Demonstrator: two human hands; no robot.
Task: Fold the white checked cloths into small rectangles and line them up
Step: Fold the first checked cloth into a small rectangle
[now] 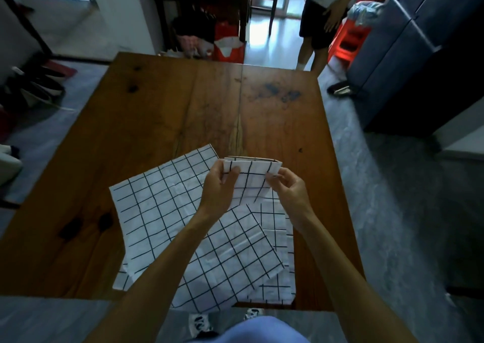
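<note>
Held above the brown wooden desk (pixel 162 101): small folded white checked cloth (pixel 251 177), left hand (pixel 218 185) grip clamped on its left edge, right hand (pixel 290 185) grip pinching its right. Beneath, unfolded white checked cloths (pixel 162 211) overlapping near the front edge.

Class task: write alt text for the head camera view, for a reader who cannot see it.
Two bare hands, left hand and right hand, hold a folded white checked cloth above a wooden table. Unfolded checked cloths lie overlapping beneath, and another person stands beyond the table.
</note>
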